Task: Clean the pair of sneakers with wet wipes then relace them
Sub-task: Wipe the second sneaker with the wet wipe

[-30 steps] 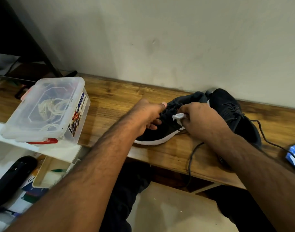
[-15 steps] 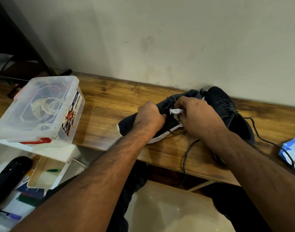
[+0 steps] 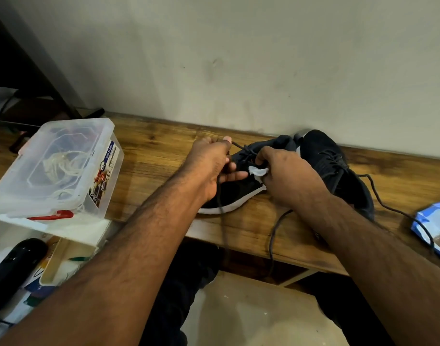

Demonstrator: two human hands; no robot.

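Note:
Two black sneakers with white soles lie on the wooden table (image 3: 151, 156). The near sneaker (image 3: 235, 193) lies under both hands; the second sneaker (image 3: 331, 166) rests behind my right wrist, against the wall. My left hand (image 3: 209, 166) pinches the dark lace (image 3: 220, 196) of the near sneaker and holds it pulled up and to the left. My right hand (image 3: 281, 173) grips a crumpled white wet wipe (image 3: 258, 171) and rests on the near sneaker's lacing area. A loose lace end (image 3: 273, 236) hangs over the table's front edge.
A clear plastic box (image 3: 56, 168) with white cord inside stands at the table's left end. A blue wipes pack (image 3: 433, 226) lies at the right edge, with the second sneaker's lace trailing across it. Shelves with a black object sit below left.
My left hand has lifted off the near sneaker's toe and drawn the lace up and to the left. My right hand keeps the wipe at the lacing area.

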